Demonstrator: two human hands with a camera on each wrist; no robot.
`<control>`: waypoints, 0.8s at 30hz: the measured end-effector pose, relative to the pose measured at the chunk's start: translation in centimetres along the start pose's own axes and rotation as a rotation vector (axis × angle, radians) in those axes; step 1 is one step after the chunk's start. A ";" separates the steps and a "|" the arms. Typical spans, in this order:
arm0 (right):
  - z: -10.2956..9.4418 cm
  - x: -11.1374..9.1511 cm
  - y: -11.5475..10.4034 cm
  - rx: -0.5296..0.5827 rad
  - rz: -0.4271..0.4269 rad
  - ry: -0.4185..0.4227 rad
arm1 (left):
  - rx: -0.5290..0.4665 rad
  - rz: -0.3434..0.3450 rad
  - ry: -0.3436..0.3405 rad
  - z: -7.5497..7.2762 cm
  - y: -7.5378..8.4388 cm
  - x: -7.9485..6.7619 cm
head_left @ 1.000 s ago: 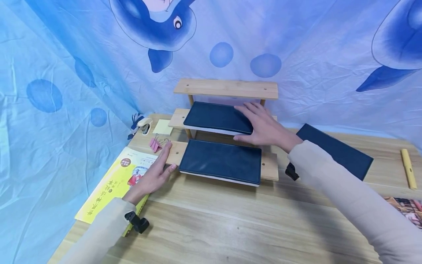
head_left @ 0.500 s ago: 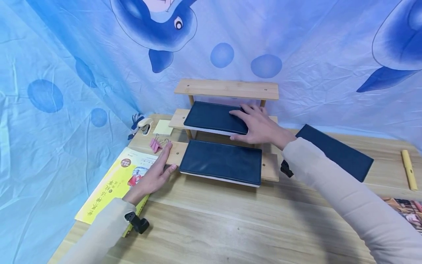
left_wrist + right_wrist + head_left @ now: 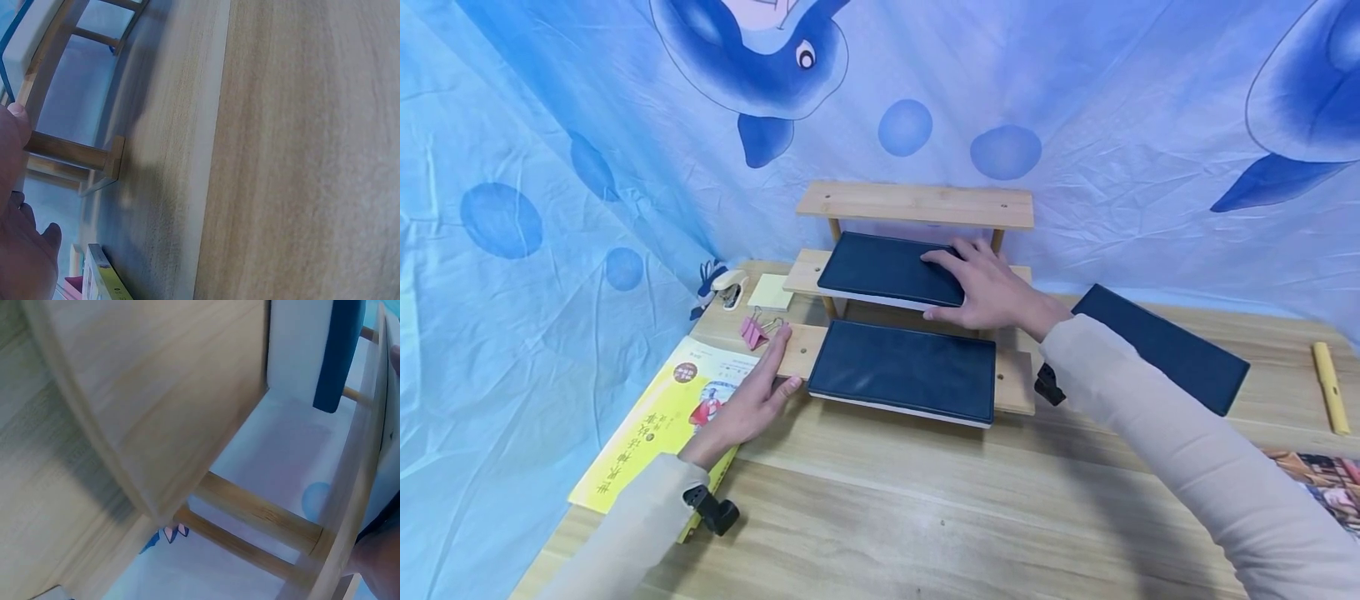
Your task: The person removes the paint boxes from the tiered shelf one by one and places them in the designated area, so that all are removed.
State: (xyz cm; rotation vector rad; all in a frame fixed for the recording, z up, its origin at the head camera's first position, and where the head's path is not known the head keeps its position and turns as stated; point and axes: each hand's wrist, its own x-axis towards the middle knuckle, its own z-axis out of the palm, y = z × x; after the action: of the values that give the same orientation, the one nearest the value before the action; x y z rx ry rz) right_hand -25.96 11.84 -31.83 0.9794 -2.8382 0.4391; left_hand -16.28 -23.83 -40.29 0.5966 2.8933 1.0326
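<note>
We note the right hand, fingers spread over the right end of the upper box, thumb by its front edge; whether it grips, we cannot tell. The left hand, fingers extended, touches the left end of the lowest shelf. Both dark-topped boxes sit on the rack: upper box on the middle shelf, lower box below. Wooden counter, blue curtain behind.

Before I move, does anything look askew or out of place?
The navy rectangular panel at right lies at an angle to the tiered wooden rack, whereas the two navy-topped boxes on it sit roughly square.
</note>
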 end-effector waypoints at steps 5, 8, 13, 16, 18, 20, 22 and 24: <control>0.1 0.0 0.0 0.008 -0.006 0.012 | -0.004 0.004 0.004 0.1 -0.1 0.0; 0.2 0.1 0.1 0.013 -0.007 0.017 | -0.001 0.004 0.002 0.1 -0.1 0.0; 0.4 0.0 0.1 0.019 0.007 0.027 | 0.005 -0.008 -0.007 0.1 -0.1 0.0; 0.5 0.1 0.0 0.016 0.006 0.038 | 0.002 -0.012 -0.004 0.1 -0.1 0.0; 0.4 0.0 0.0 0.011 -0.001 0.048 | -0.002 -0.010 0.000 0.0 -0.1 0.0; 0.3 -0.2 0.0 0.013 -0.012 0.056 | -0.005 -0.006 -0.003 0.1 -0.2 0.0; 0.1 -0.5 -0.1 0.015 -0.025 0.072 | -0.007 0.000 -0.003 0.1 -0.2 0.0; -0.2 -0.9 -0.3 0.020 -0.036 0.089 | -0.005 0.005 0.003 0.1 -0.3 0.0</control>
State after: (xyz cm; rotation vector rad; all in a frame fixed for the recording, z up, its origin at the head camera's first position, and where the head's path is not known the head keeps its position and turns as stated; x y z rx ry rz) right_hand -25.06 12.24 -31.76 0.9873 -2.7377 0.4961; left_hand -16.35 -23.96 -40.54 0.6024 2.8922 1.0423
